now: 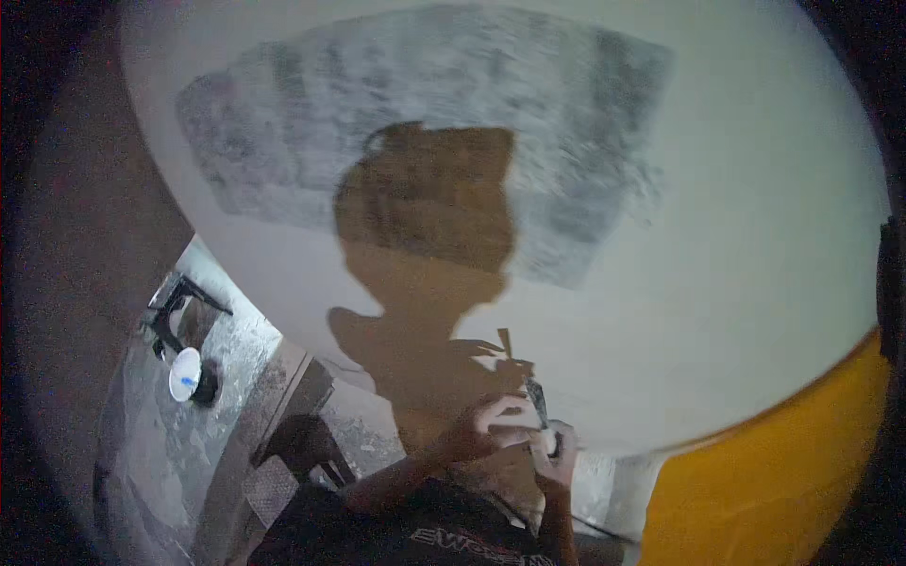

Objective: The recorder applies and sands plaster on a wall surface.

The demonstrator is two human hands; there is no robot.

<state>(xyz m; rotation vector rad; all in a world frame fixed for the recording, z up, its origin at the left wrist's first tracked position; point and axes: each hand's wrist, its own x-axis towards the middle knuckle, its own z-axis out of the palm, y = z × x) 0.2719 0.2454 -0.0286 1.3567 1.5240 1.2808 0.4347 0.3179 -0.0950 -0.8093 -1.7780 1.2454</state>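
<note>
I stand close to a white wall point(755, 236) that carries a large grey, rough patch point(425, 113); my shadow falls across it. My right hand point(559, 457) is shut around the pale handle of a narrow putty knife point(538, 401), whose dark blade points up toward the wall. My left hand point(486, 426) is at the same tool, its fingers pinching near the base of the blade. Both hands meet low in the picture, just in front of the wall's lower part. Whether the blade touches the wall cannot be made out.
The wall's lower right section is painted yellow point(764, 481). Down at the left lies a rough grey floor point(160, 453) with a round white container point(185, 374), a black metal stand point(175, 307) and a wooden plank or bench point(283, 415).
</note>
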